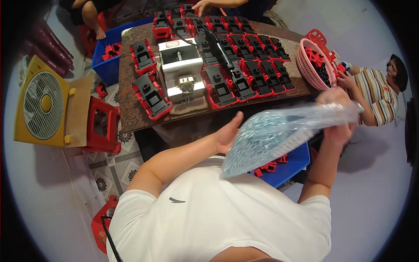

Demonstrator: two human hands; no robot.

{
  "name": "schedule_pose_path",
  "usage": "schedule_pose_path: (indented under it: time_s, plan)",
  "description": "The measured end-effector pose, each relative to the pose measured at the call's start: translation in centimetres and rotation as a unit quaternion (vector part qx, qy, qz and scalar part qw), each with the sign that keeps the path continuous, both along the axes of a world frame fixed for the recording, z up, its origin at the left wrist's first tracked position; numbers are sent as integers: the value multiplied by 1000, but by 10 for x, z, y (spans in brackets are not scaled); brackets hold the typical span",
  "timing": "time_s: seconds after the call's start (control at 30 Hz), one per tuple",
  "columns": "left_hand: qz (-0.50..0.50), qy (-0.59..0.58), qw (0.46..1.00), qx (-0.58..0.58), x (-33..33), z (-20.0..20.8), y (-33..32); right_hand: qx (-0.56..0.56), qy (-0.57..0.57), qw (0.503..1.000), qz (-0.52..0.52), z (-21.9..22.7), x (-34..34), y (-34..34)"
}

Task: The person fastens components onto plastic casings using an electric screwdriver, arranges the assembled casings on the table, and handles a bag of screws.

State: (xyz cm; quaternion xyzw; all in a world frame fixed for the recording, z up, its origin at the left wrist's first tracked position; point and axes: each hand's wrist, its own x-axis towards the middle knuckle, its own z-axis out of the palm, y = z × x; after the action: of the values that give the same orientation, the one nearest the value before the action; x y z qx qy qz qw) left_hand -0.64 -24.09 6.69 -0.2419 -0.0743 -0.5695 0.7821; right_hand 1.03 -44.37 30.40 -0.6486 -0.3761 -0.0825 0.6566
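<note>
A clear plastic bag (262, 137) full of small shiny silvery-blue pieces hangs tilted in front of my chest. The pieces are too small and blurred to name. My right hand (338, 113), smeared by motion, grips the bag's gathered upper end. At the bag's left edge, my left hand (228, 134) has its thumb stretched up and apart, while its other fingers are partly hidden behind the plastic. Beyond the bag, rows of black-and-red plastic assemblies (257, 78) cover the table. A black electric screwdriver (218, 50) hangs over them, beside a white-and-silver machine (181, 65).
Below the bag, a blue bin (294, 163) holds red parts. A pink basket (307, 65) stands at the table's (131, 111) right end, near a person in a striped shirt (377, 89). Another hand (201, 6) reaches in at the far side. A yellow fan (43, 102) stands left.
</note>
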Motion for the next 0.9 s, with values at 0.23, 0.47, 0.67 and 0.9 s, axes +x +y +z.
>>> schedule_pose_path:
  time_s: [0.23, 0.47, 0.67, 0.9]
  plan:
    - [385, -96, 875, 276, -20, 47, 77, -47, -69, 979, 187, -18, 41, 101]
    - [532, -30, 787, 310, -7, 60, 99, -26, 66, 992, 102, -11, 35, 113]
    - [593, -30, 748, 297, 4, 64, 110, -87, 169, 980, 50, 46, 33, 105]
    - [604, -4, 717, 349, 7, 59, 97, -502, -103, 855, -80, 62, 40, 165]
